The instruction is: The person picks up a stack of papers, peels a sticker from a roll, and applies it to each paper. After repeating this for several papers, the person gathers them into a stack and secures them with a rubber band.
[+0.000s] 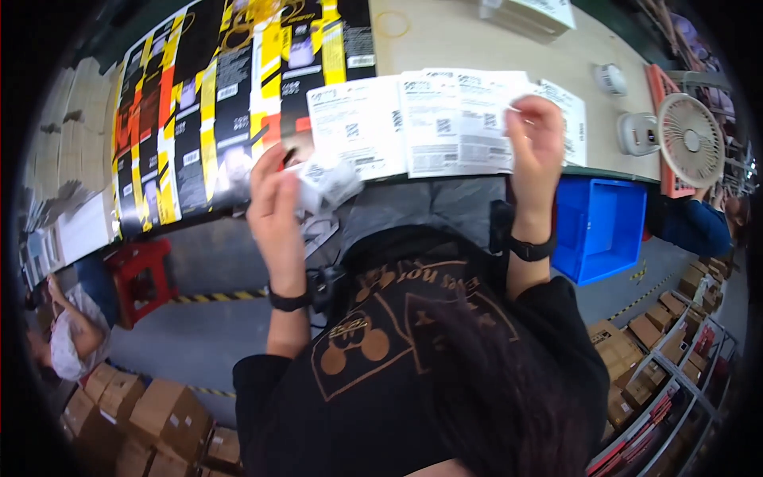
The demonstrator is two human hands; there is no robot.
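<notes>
White printed sheets point(457, 119) lie side by side along the table's near edge, overlapping one another. At their left end my left hand point(274, 195) is closed on a curled white printed paper strip point(327, 184) that hangs over the edge. Beside those fingers shows a small red and black bit point(289, 156), too blurred to name. My right hand point(536, 139) is above the right-hand sheets with thumb and fingers brought together. Something thin and pale shows at its fingertips, but I cannot make out what it is.
Black and yellow printed package cards point(230, 103) cover the table's left part, with rubber bands point(262, 20) on them. A white fan point(691, 139) stands at the right. Below the edge are a blue crate point(600, 226) and a red stool point(143, 278). Other people sit at both sides.
</notes>
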